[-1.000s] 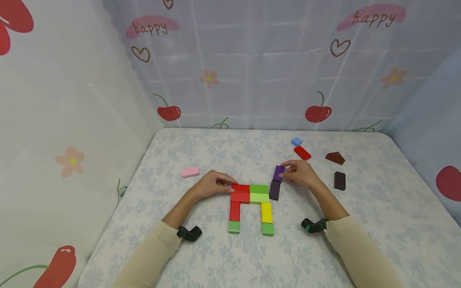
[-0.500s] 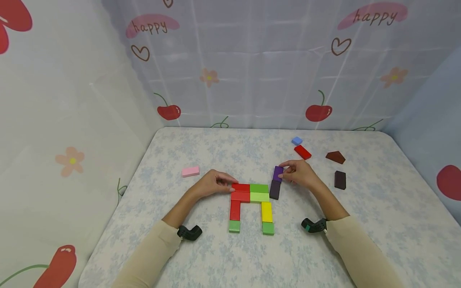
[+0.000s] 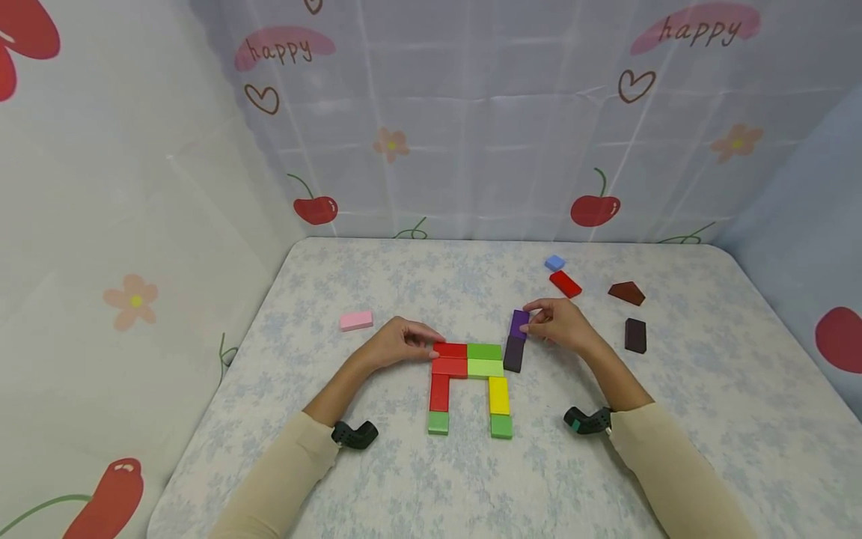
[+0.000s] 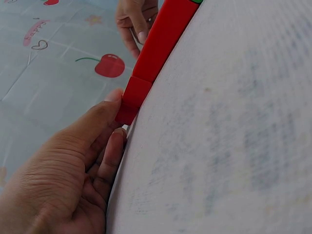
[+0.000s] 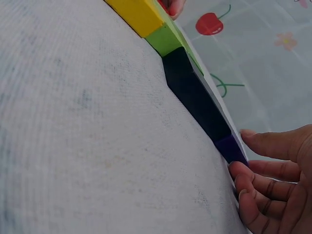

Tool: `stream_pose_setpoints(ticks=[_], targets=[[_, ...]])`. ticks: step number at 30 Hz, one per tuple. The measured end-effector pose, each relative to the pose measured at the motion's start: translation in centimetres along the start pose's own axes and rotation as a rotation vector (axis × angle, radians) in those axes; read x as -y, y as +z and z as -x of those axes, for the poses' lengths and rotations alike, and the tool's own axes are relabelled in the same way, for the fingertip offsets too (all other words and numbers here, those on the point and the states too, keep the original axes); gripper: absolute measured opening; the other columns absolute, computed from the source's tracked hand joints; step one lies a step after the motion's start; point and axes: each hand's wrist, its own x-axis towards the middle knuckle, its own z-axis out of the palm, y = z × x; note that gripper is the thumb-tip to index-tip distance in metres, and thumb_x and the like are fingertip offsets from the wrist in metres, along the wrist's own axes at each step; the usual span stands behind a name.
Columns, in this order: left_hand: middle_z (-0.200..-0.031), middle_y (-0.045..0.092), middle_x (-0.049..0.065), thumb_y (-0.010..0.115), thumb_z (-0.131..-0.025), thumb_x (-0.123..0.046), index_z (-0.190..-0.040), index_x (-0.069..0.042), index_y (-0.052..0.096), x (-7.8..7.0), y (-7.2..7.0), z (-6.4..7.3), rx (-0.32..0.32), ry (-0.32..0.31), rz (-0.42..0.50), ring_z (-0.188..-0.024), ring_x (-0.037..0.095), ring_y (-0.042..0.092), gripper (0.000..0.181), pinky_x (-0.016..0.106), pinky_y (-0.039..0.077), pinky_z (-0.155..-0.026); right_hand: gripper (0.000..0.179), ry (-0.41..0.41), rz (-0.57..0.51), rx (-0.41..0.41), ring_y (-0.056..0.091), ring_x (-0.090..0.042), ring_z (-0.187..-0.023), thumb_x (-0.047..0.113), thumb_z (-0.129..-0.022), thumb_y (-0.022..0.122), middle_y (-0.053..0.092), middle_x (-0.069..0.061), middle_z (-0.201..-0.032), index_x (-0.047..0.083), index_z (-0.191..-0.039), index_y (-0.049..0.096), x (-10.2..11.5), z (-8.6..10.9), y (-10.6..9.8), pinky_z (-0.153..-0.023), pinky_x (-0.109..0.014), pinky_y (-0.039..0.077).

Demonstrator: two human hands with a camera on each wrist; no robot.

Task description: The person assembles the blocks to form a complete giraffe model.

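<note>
Flat coloured blocks lie on the table in a two-legged shape. My left hand (image 3: 397, 346) pinches the upper red block (image 3: 450, 350) at its left end, with the thumb against it in the left wrist view. A second red block (image 3: 449, 367) lies below it, beside a green block (image 3: 483, 352) and a light green block (image 3: 485, 368). My right hand (image 3: 560, 325) holds the purple block (image 3: 519, 324) between thumb and fingers. End to end with the purple block lies a dark block (image 3: 514, 353), slightly tilted, close to the green blocks' right side.
Legs of red (image 3: 439, 393) and yellow (image 3: 499, 395) blocks end in small green blocks (image 3: 438, 424). A pink block (image 3: 356, 321) lies left. Right and back are a blue block (image 3: 555, 263), a red block (image 3: 566, 284), a brown piece (image 3: 627, 293) and a dark block (image 3: 636, 335).
The purple block has shifted very slightly left, more in line with the dark block, with my right hand on it. My left hand stays at the red block.
</note>
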Motion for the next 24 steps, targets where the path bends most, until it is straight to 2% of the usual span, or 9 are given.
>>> stream_pose_setpoints(ticks=[4, 7, 13, 17, 21, 24], targets=[[-0.093, 0.074, 0.004, 0.084, -0.086, -0.015, -0.114, -0.016, 0.080, -0.2, -0.1, 0.0, 0.002, 0.005, -0.001, -0.068, 0.012, 0.052, 0.029, 0.024, 0.043, -0.060, 0.049, 0.007, 0.032, 0.000, 0.064, -0.025, -0.077, 0.023, -0.097, 0.071, 0.070, -0.014, -0.096, -0.002, -0.138, 0.058, 0.0, 0.5, -0.8, -0.069, -0.033, 0.057], [-0.093, 0.073, 0.003, 0.084, -0.086, -0.016, -0.114, -0.017, 0.080, -0.3, 0.0, 0.0, 0.006, 0.007, 0.003, -0.069, 0.013, 0.053, 0.029, 0.024, 0.044, -0.061, 0.050, -0.009, 0.069, -0.029, 0.065, -0.027, -0.079, 0.025, -0.098, 0.071, 0.070, -0.016, -0.100, -0.001, -0.139, 0.058, -0.3, 1.4, -2.0, -0.070, -0.034, 0.058], [-0.092, 0.073, 0.008, 0.083, -0.085, -0.010, -0.115, -0.010, 0.079, -0.4, 0.2, 0.1, -0.012, 0.001, -0.002, -0.069, 0.012, 0.052, 0.030, 0.023, 0.043, -0.060, 0.045, -0.128, 0.182, -0.155, 0.065, -0.034, -0.094, 0.022, -0.094, 0.075, 0.071, -0.018, -0.106, -0.001, -0.132, 0.064, -1.7, 4.0, -5.4, -0.071, -0.036, 0.055], [-0.092, 0.072, 0.010, 0.082, -0.086, -0.005, -0.115, -0.006, 0.078, -0.7, 0.3, 0.2, -0.020, -0.009, -0.021, -0.068, 0.011, 0.051, 0.030, 0.022, 0.041, -0.060, 0.044, -0.170, 0.270, -0.207, 0.063, -0.037, -0.099, 0.020, -0.093, 0.077, 0.069, -0.021, -0.113, -0.002, -0.130, 0.065, -3.7, 5.6, -7.6, -0.076, -0.045, 0.055], [-0.090, 0.071, 0.013, 0.081, -0.086, -0.002, -0.115, -0.003, 0.077, -1.8, 0.3, 0.4, -0.016, -0.006, -0.002, -0.068, 0.012, 0.050, 0.029, 0.022, 0.041, -0.060, 0.050, -0.114, 0.334, -0.226, 0.059, -0.043, -0.106, 0.025, -0.093, 0.077, 0.063, -0.029, -0.123, -0.003, -0.131, 0.063, -5.8, 7.2, -9.3, -0.074, -0.050, 0.054], [-0.089, 0.071, 0.013, 0.080, -0.086, -0.001, -0.115, 0.000, 0.076, -2.4, 0.4, 0.6, -0.009, 0.000, 0.005, -0.067, 0.011, 0.049, 0.029, 0.022, 0.041, -0.060, 0.056, -0.047, 0.365, -0.216, 0.057, -0.048, -0.107, 0.030, -0.091, 0.078, 0.059, -0.034, -0.125, -0.004, -0.132, 0.062, -7.1, 8.1, -10.2, -0.068, -0.047, 0.052]])
